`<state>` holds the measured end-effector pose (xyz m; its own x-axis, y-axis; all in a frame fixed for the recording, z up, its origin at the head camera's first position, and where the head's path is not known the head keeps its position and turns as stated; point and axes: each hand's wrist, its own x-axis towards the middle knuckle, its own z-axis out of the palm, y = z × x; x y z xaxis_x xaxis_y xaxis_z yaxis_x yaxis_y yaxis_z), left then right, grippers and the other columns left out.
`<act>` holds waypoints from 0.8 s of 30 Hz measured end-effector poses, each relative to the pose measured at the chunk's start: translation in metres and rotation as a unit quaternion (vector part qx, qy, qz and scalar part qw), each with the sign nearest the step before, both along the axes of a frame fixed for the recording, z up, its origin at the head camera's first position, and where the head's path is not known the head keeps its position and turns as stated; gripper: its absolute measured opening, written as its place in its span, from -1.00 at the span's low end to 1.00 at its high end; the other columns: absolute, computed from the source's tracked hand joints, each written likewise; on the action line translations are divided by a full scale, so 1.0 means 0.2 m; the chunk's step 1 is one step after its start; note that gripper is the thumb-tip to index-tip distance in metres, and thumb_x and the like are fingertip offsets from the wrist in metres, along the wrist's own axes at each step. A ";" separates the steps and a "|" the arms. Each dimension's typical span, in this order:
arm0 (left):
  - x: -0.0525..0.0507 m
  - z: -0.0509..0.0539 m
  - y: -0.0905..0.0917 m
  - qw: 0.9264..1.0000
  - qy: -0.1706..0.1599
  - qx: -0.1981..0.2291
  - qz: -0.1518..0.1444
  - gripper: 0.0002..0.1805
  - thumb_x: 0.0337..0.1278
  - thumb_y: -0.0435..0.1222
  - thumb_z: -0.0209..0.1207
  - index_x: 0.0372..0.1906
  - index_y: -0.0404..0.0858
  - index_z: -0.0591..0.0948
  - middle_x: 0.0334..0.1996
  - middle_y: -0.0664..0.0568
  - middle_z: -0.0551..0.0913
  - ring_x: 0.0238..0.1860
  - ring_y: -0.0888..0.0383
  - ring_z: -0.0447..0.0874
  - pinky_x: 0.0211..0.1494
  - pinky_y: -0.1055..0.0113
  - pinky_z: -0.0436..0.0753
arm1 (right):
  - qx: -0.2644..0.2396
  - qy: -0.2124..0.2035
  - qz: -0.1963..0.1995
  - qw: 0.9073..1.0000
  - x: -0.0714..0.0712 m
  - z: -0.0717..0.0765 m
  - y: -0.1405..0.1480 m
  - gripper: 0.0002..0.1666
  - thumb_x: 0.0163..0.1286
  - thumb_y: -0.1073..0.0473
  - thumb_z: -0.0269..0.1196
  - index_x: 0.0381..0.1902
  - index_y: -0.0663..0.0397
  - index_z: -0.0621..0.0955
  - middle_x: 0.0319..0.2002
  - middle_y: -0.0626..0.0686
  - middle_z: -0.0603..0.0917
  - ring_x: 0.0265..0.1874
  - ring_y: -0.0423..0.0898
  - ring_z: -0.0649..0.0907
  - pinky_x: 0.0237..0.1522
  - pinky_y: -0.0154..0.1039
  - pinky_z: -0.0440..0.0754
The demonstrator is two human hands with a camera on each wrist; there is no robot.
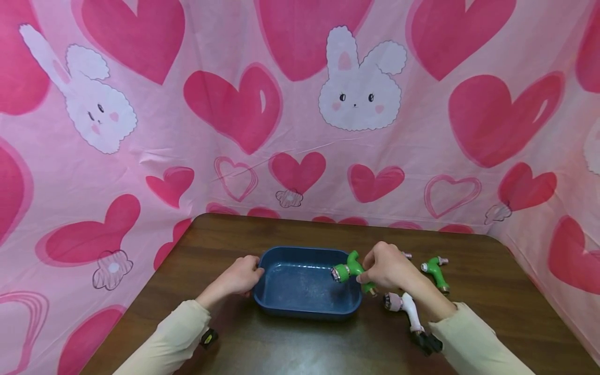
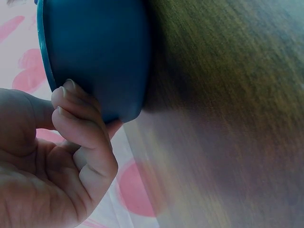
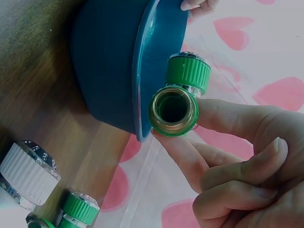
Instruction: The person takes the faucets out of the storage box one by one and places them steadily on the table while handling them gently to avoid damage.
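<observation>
A blue plastic basin (image 1: 304, 284) sits on the wooden table, its inside bare. My left hand (image 1: 241, 275) grips the basin's left rim, fingers curled against the outer wall (image 2: 102, 52). Over the basin's right end, my right hand (image 1: 386, 265) pinches a green tap (image 1: 354, 264) between thumb and fingers. The tap has a ribbed green knob (image 3: 188, 73), and its round open end (image 3: 173, 109) faces the right wrist camera. Below my right wrist lies a white tap (image 1: 410, 311) with a pale pink knob and a dark end. Another green tap (image 1: 436, 273) lies farther right.
Just beyond my right hand, a small metallic end (image 1: 407, 255) of some thing shows, the rest hidden. A small black object (image 1: 209, 338) is beside the left sleeve. Pink cloth with hearts and rabbits (image 1: 300, 130) hangs behind the brown table (image 1: 244, 344).
</observation>
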<state>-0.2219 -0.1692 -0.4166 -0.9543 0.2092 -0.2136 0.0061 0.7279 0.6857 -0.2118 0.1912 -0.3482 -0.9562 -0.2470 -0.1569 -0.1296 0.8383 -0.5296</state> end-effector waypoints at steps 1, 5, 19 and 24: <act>0.00 0.00 0.00 1.000 0.000 0.000 0.000 -0.77 0.58 -0.35 0.12 0.11 -0.42 0.58 -0.58 -0.12 0.58 -0.76 0.09 0.52 -0.63 0.36 0.54 | 0.001 -0.001 0.000 1.000 0.00 0.00 0.00 -0.74 0.13 0.13 0.64 -0.27 0.13 0.83 -0.26 0.00 0.80 -0.26 -0.03 0.68 -0.19 0.06 0.72; 0.00 0.00 0.00 1.000 0.002 0.000 -0.001 -0.78 0.58 -0.35 0.11 0.10 -0.42 0.59 -0.59 -0.10 0.57 -0.76 0.10 0.52 -0.64 0.36 0.54 | -0.002 -0.001 0.001 1.000 0.01 0.00 0.01 -0.74 0.14 0.14 0.64 -0.27 0.14 0.83 -0.29 0.00 0.79 -0.29 -0.04 0.67 -0.20 0.06 0.72; 0.00 0.00 0.00 1.000 -0.005 -0.002 0.002 -0.79 0.59 -0.33 0.12 0.09 -0.40 0.59 -0.60 -0.10 0.57 -0.74 0.05 0.55 -0.62 0.34 0.55 | -0.004 0.001 0.000 1.000 0.03 0.00 0.04 -0.86 0.18 0.15 0.61 -0.41 0.05 0.83 -0.50 -0.09 0.72 -0.47 -0.09 0.60 -0.11 0.21 0.64; 0.00 0.00 0.00 1.000 -0.006 0.001 0.000 -0.78 0.59 -0.33 0.12 0.10 -0.40 0.59 -0.60 -0.10 0.57 -0.74 0.04 0.55 -0.60 0.30 0.58 | -0.020 0.001 0.003 1.000 0.04 -0.01 0.05 -0.86 0.19 0.18 0.61 -0.46 0.06 0.82 -0.56 -0.06 0.67 -0.54 -0.08 0.55 -0.50 -0.16 0.54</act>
<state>-0.2222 -0.1697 -0.4167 -0.9520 0.2089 -0.2237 -0.0020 0.7265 0.6871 -0.2034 0.2018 -0.3494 -0.9549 -0.2590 -0.1452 -0.1356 0.8154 -0.5627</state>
